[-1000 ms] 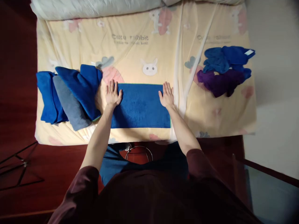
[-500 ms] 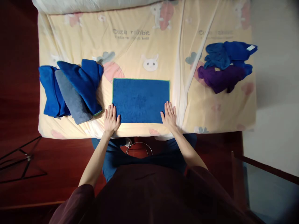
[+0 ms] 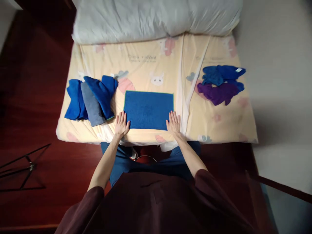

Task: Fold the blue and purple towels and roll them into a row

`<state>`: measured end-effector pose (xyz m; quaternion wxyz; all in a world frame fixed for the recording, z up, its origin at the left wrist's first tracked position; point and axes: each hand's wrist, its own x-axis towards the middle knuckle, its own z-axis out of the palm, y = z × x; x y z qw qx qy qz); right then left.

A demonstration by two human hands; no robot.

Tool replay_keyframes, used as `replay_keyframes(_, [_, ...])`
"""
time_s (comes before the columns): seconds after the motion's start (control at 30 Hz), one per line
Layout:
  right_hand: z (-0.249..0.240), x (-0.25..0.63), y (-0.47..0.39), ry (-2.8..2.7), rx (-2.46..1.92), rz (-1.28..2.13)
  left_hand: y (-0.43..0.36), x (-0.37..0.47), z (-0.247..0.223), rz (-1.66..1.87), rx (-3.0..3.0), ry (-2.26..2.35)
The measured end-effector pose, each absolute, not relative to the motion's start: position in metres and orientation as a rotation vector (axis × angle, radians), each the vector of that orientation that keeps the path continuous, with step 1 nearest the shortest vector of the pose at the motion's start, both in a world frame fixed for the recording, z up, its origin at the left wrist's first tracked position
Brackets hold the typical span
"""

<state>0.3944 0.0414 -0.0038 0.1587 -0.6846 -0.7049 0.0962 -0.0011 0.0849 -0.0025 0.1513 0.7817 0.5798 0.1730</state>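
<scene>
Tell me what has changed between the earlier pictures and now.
Both hands, left hand and right hand, slid from the blue towel's far corners toward its near ones, closer to the body. The view has tilted, showing more of the quilt. Nothing was grasped; the towel, the folded cloths and crumpled cloths stayed put.

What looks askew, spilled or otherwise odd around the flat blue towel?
No spill shows. The flat towel looks straight; the sheet is ridged to its right, and the purple cloth beyond lies crumpled.
</scene>
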Motion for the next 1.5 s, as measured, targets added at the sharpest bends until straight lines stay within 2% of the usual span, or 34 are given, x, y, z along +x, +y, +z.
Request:
replay_keyframes(0.2, [0.007, 0.391, -0.001, -2.297, -1.504, 0.331, 0.059, -0.02, -0.002, 0.29, 2.489, 1.167])
replay_keyframes(0.4, [-0.011, 0.407, -0.014, -2.209, -1.718, 0.244, 0.061, -0.021, -0.011, 0.282, 2.452, 1.358])
replay_keyframes(0.7, [0.001, 0.408, 0.001, -2.103, -1.808, 0.344, 0.071, -0.015, 0.003, 0.258, 2.299, 1.473])
replay_keyframes(0.9, [-0.002, 0.425, -0.036, -2.041, -1.655, 0.467, 0.033, -0.04, 0.003, 0.345, 2.331, 1.349])
replay_keyframes(1.07, [-0.011, 0.426, -0.054, -1.732, -1.695, 0.564, 0.007, -0.055, -0.004, 0.592, 2.182, 1.446])
replay_keyframes(1.5, [-0.03, 0.436, -0.038, -1.449, -1.622, 0.696, 0.018, -0.047, 0.002, 0.859, 1.85, 1.62])
